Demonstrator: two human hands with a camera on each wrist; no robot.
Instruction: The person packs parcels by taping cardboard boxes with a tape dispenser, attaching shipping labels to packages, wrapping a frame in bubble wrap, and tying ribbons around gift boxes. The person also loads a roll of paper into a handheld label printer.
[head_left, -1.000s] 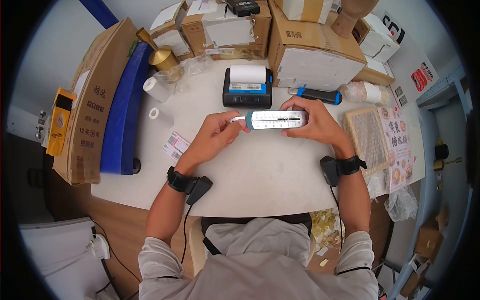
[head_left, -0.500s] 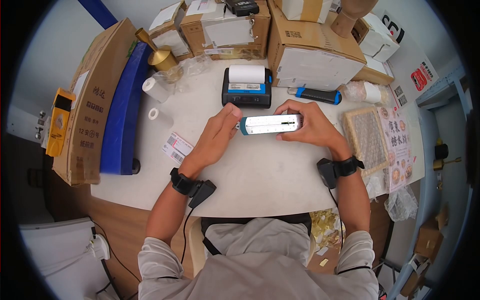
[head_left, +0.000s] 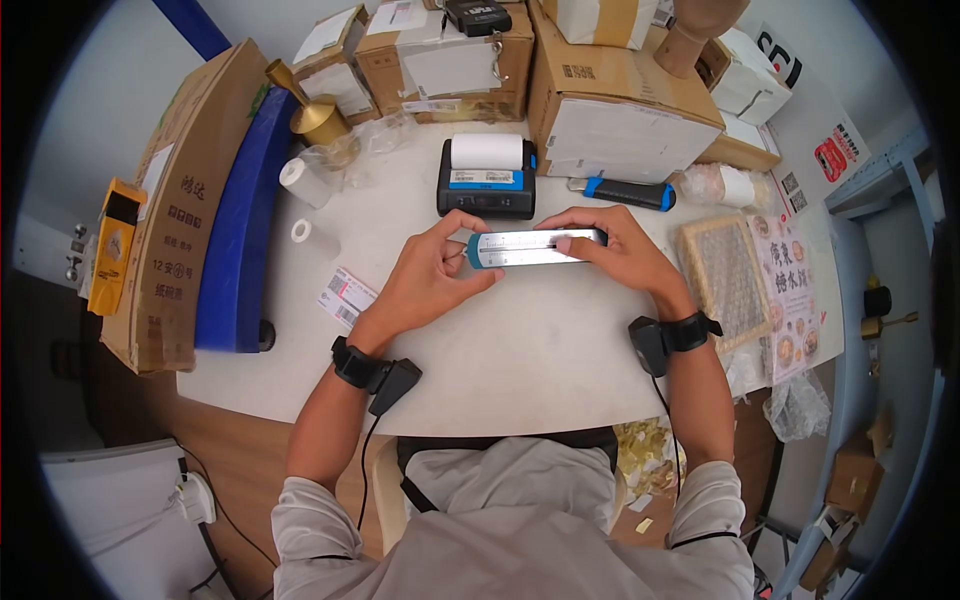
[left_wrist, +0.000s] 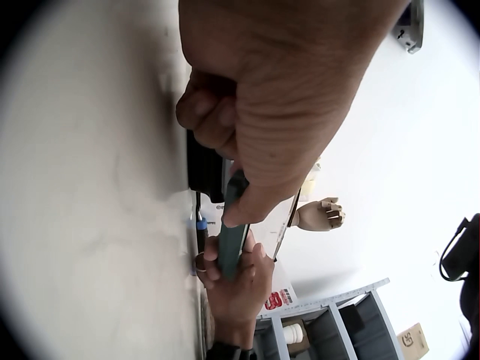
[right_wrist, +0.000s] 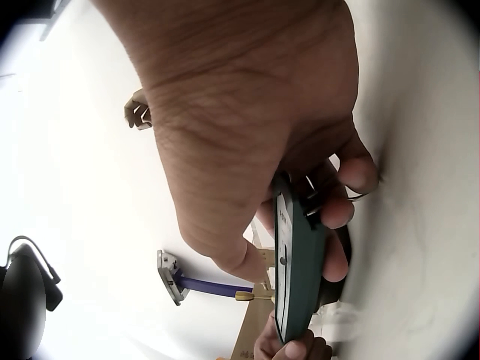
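Observation:
A flat teal spring scale [head_left: 520,249] with a white graduated face is held level between both hands, above the table. My left hand [head_left: 425,272] pinches its teal left end between thumb and index finger, the other fingers curled. My right hand [head_left: 632,258] grips the right end, its thumb over the face and its fingers under the back. In the right wrist view the teal side of the scale [right_wrist: 304,262] shows, with a thin metal hook [right_wrist: 361,196] by the fingertips. The left wrist view shows the scale's teal back [left_wrist: 234,244] running from one hand to the other.
Behind the hands stands a black label printer [head_left: 487,190], with a blue-and-black utility knife [head_left: 628,193] to its right. Paper rolls [head_left: 305,183] and a printed label [head_left: 346,296] lie on the left. Cardboard boxes [head_left: 625,130] line the back; a bubble-wrapped frame [head_left: 725,278] lies right.
My left hand let its fingers straighten by the scale's left end, then pinched that end again. My right thumb moved from the lower edge onto the face.

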